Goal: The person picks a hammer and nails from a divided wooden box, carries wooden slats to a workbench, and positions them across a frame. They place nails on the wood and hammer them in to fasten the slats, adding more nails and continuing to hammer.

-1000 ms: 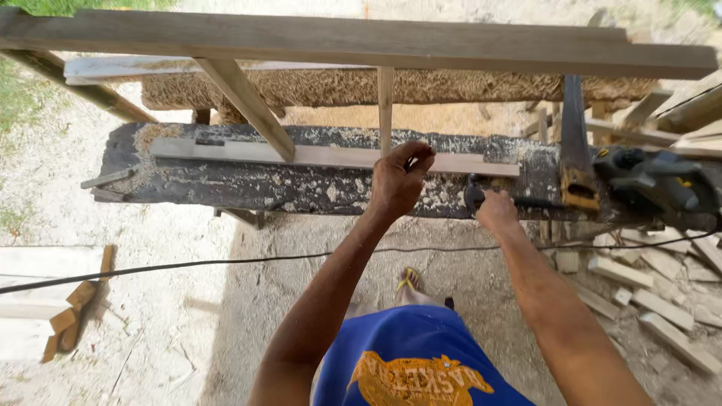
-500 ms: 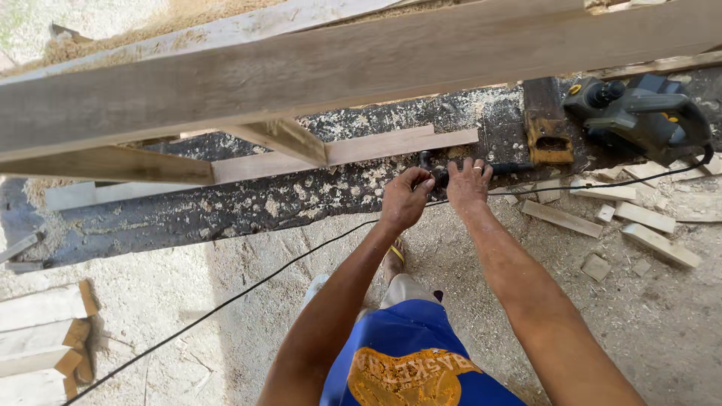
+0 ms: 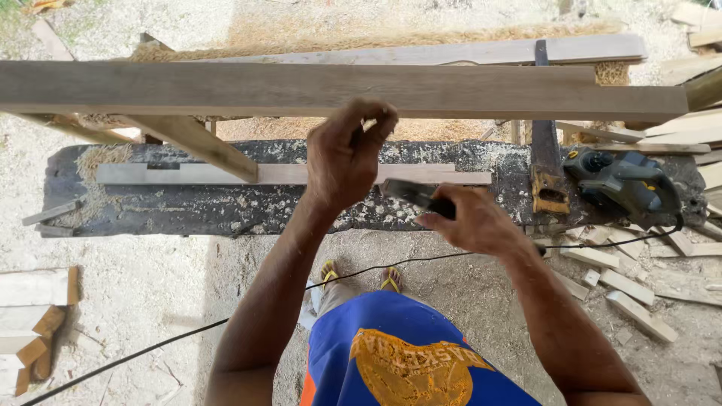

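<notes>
While the person leans over a dark workbench (image 3: 226,207), the left hand (image 3: 346,154) pinches something small at the lower edge of a long wooden beam (image 3: 338,90), fingertips closed; the item is too hidden to identify. Running nine to three o'clock, the beam lies at twelve o'clock from those fingers. At four o'clock from that hand, the right hand (image 3: 477,222) grips a dark-handled tool (image 3: 414,195), its head blurred. An electric planer (image 3: 624,184) rests well apart at three o'clock.

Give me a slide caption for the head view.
Left hand pinches at a long plank; right hand holds a dark tool.
</notes>
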